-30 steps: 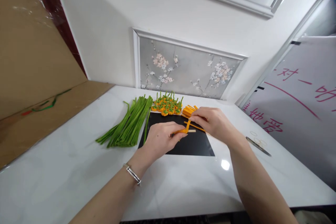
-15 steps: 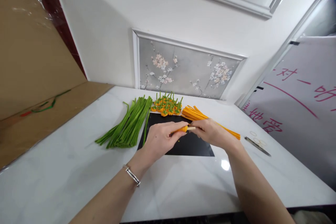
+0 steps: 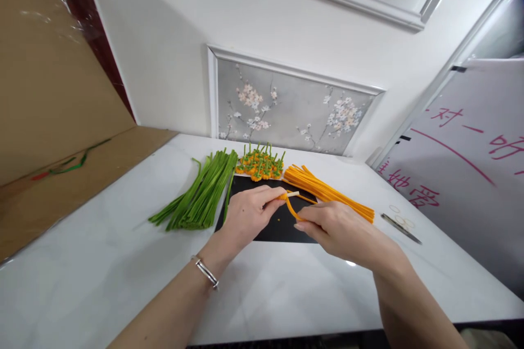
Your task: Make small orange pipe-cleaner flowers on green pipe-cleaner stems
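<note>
My left hand (image 3: 249, 215) pinches a pale thin stick (image 3: 293, 194) with orange fuzzy stem wound round it near the fingertips. From there a loose length of orange stem (image 3: 291, 210) curves down to my right hand (image 3: 335, 224), whose thumb and fingers are closed on it. Both hands are over a black mat (image 3: 272, 230). Behind the mat stand several small orange pieces with green stalks (image 3: 262, 164). A bundle of orange stems (image 3: 327, 191) lies behind my right hand, and a bundle of green stems (image 3: 200, 191) lies left of the mat.
Tweezers (image 3: 401, 228) and several thin rings (image 3: 403, 222) lie at the right on the white table (image 3: 254, 294). A framed floral panel (image 3: 295, 103) is on the wall behind. Cardboard (image 3: 61, 92) stands at the left, and a board with pink writing (image 3: 462, 136) at the right.
My right hand has moved from beside the stick toward me and to the right, drawing the orange stem out into a curve. My left hand has stayed nearly in place.
</note>
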Available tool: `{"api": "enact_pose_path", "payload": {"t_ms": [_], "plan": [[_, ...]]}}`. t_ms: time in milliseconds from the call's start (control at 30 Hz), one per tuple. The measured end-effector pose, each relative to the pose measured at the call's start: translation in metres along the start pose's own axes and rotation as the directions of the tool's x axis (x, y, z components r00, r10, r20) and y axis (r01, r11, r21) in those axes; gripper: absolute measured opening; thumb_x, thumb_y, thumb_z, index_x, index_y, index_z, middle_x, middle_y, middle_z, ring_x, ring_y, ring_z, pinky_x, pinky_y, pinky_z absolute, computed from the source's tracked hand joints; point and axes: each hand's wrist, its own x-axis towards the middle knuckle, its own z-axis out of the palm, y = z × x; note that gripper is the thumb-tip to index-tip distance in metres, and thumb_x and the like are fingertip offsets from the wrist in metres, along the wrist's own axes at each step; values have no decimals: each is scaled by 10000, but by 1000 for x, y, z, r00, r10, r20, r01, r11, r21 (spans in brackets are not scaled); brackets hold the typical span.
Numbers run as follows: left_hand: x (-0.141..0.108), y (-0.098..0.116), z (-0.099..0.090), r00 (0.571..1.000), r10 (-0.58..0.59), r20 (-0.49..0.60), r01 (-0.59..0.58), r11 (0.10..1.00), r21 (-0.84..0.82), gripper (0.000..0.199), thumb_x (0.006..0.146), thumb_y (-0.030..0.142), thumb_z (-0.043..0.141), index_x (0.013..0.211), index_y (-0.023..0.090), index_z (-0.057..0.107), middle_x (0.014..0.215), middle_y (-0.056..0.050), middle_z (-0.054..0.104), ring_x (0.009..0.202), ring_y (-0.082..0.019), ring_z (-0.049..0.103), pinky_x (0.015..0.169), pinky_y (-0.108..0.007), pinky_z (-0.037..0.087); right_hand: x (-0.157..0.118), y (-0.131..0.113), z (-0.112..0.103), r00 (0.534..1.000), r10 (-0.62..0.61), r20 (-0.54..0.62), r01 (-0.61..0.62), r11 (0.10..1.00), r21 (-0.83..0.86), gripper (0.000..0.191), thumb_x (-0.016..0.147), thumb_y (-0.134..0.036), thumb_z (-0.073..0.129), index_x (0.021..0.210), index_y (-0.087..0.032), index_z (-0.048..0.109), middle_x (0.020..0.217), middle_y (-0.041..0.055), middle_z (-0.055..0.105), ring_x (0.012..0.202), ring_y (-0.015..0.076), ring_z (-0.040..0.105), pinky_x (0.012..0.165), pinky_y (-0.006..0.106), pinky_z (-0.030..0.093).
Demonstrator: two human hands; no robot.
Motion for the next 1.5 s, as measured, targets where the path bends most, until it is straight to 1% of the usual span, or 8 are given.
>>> {"api": "enact_pose_path", "payload": {"t_ms": [100, 233, 467, 700, 1000, 1133, 1300, 1500], "plan": [[0, -1, 2, 1000, -1, -5, 1, 1000, 8, 186, 925, 300, 551, 1004, 264, 714, 799, 33, 695, 703, -107, 617, 602, -208, 403, -2, -5, -9, 999, 2, -33, -4, 999, -35, 298, 982, -311, 439, 724, -211, 548, 619, -19, 578, 543, 128, 521, 530, 265, 304], [1, -2, 4, 1000, 7, -2, -7, 1000, 28, 176, 916, 286, 562, 975, 281, 727, 842, 39, 719, 735, -108, 642, 634, -207, 418, 5, -5, -19, 986, 12, -164, -16, 1000, -19, 264, 986, -314, 439, 821, -213, 618, 729, 11, 654, 638, 148, 596, 578, 261, 355], [0, -2, 4, 994, 101, -33, -101, 995, 9, 179, 905, 345, 583, 918, 246, 731, 792, 20, 729, 702, -114, 658, 606, -208, 424, 28, 11, -23, 954, 23, -297, -11, 999, 44, 230, 953, -303, 511, 787, -224, 649, 747, -4, 650, 663, 127, 574, 623, 243, 370], [0, -1, 4, 991, 109, -75, -112, 993, -27, 184, 911, 341, 576, 921, 245, 733, 776, 32, 727, 682, -101, 648, 595, -218, 436, 43, 32, -13, 969, 93, -230, -75, 993, 87, 275, 956, -387, 493, 857, -243, 704, 804, 15, 681, 718, 143, 608, 641, 244, 380], [-2, -2, 6, 991, 105, -80, -112, 991, -78, 127, 901, 271, 593, 893, 218, 708, 748, 20, 697, 673, -106, 613, 619, -219, 440, 42, 40, 4, 986, 132, -102, -112, 978, 175, 320, 950, -379, 485, 745, -227, 676, 635, -18, 629, 584, 125, 546, 563, 243, 338], [-2, -3, 8, 993, 71, -93, -81, 991, -103, 138, 906, 239, 565, 919, 207, 699, 817, -8, 719, 733, -126, 641, 669, -227, 484, 36, 38, 16, 998, 46, -38, -37, 975, 217, 312, 938, -292, 502, 658, -207, 611, 553, -41, 530, 515, 105, 473, 520, 237, 308], [-1, -6, 12, 993, -7, -119, -14, 985, -172, 275, 893, 205, 571, 1153, 241, 653, 1069, -25, 733, 886, -155, 685, 781, -258, 538, 25, 26, 23, 999, -25, -28, 30, 979, 200, 362, 944, -306, 517, 598, -200, 522, 519, -56, 438, 473, 93, 380, 482, 244, 275], [0, -5, 9, 996, -35, -77, 27, 994, -103, 226, 927, 240, 535, 1079, 242, 703, 890, -14, 725, 761, -139, 645, 693, -235, 496, 15, 10, 12, 999, -13, -29, 17, 991, 131, 369, 948, -294, 512, 592, -203, 475, 522, -50, 407, 487, 106, 371, 494, 254, 246]]}}
